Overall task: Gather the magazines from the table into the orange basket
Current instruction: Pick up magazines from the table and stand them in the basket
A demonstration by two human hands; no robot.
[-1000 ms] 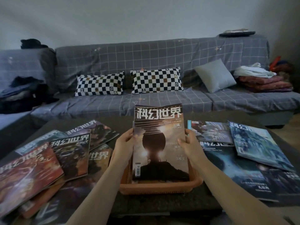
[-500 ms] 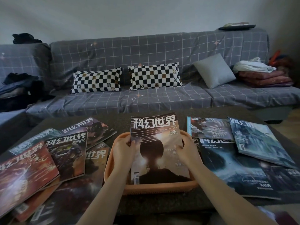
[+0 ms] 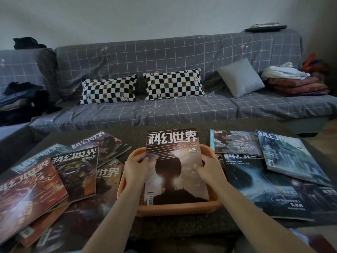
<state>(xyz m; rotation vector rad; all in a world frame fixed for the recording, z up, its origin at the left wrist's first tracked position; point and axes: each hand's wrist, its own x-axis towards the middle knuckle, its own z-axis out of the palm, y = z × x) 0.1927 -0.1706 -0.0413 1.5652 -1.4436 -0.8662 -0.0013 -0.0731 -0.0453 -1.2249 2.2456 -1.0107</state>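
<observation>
A person lowers a magazine (image 3: 175, 167) with a dark silhouetted figure on its cover into the orange basket (image 3: 134, 209) at the near middle of the worktop (image 3: 136, 137). The magazine's long axis runs away from the viewer: its near edge sits down inside the basket, while its title end pokes out over the far rim, so it lies tilted rather than flat. The left hand (image 3: 135, 170) holds the left edge, its fingers (image 3: 144, 158) curled onto the cover; the right hand (image 3: 207, 169) holds the right edge, its fingers (image 3: 197, 166) likewise bent over the cover. Both hands reach down within the basket walls, one on each side of the magazine, neither nearer than the other. The magazine appears longer than the basket, so it will likely rest propped on the far rim once let go.

More magazines remain on the worktop: an overlapping spread to the left (image 3: 76, 167) and a bluish group to the right (image 3: 273, 181), both close beside the basket. By the look of it, the gathering has barely begun. A grey checked sofa (image 3: 164, 57) stands behind.
</observation>
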